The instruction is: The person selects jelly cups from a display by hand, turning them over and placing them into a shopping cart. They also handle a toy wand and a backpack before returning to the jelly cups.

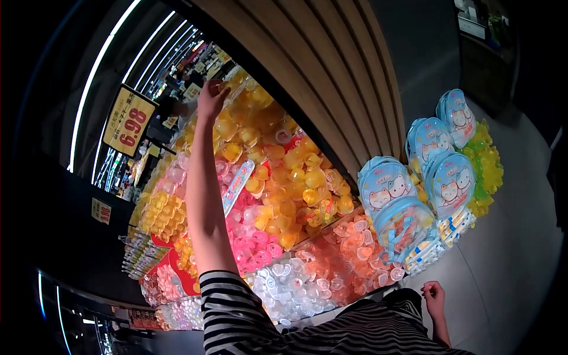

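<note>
Yellow jelly cup sits in the left hand's grip.

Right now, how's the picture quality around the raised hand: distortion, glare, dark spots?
Head view: strong fisheye bend with black corners, the wooden slats curve; ceiling light strips blow out white; jelly cups glint; the left hand is small and soft at the pile's top, grip unclear; the right hand sits in dimmer light.

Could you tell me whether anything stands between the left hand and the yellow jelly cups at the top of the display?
Nothing visible does. The left hand is at the yellow jelly cups at the top of the heap, its fingers touching one; the price sign hangs off to the side.
</note>
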Motion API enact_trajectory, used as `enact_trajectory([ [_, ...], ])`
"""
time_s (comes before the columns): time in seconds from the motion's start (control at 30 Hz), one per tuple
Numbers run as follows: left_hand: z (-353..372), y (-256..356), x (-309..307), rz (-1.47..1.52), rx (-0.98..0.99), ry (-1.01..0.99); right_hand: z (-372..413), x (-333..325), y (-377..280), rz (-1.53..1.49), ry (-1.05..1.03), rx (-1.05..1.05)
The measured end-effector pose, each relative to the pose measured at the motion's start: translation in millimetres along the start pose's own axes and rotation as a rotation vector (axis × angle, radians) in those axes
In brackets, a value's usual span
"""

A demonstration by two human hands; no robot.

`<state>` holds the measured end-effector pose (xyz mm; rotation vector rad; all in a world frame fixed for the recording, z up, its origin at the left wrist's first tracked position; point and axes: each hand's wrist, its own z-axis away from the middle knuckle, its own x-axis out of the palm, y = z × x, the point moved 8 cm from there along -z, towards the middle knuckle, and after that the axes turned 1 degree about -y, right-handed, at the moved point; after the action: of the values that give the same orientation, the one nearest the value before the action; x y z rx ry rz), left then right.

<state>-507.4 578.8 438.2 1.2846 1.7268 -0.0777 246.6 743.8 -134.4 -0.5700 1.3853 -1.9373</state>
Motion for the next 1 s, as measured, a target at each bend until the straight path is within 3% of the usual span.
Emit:
enact_trajectory([
  [0.1, -18, -23, 10, -0.162, 0.084, 0.058, -1, -20, 16, -0.017, 0.045, 0.018],
  [0.17, -22, -40, 15, -0.259, -0.016, 0.016, 0, -27, 31, -0.068, 0.071, 0.038],
  [0.3, -15, -36, 9, -0.303, -0.081, 0.109, 0, -34, 42, -0.038, 0.064, 0.089],
  [0.37, -4, -21, -1, -0.142, -0.04, 0.181, -6, -38, 38, -0.001, 0.065, 0.078],
  [0.47, 32, 19, -4, 0.067, -0.027, 0.09, -15, -42, 29, -0.041, 0.079, 0.104],
  [0.57, 95, 65, 19, 0.069, -0.057, -0.205, -20, -46, 40, -0.064, 0.085, 0.097],
  [0.67, 140, 62, 56, 0.113, -0.09, -0.402, -23, -46, 44, -0.036, 0.044, 0.119],
  [0.77, 163, 73, 84, -0.215, 0.083, -0.38, -30, -43, 36, 0.015, 0.013, 0.146],
  [0.93, 168, 73, 118, -0.348, 0.313, -0.323, -31, -40, 37, -0.022, -0.019, 0.123],
  [1.0, 168, 72, 134, -0.419, 0.285, -0.37, -26, -43, 38, -0.021, -0.032, 0.118],
])
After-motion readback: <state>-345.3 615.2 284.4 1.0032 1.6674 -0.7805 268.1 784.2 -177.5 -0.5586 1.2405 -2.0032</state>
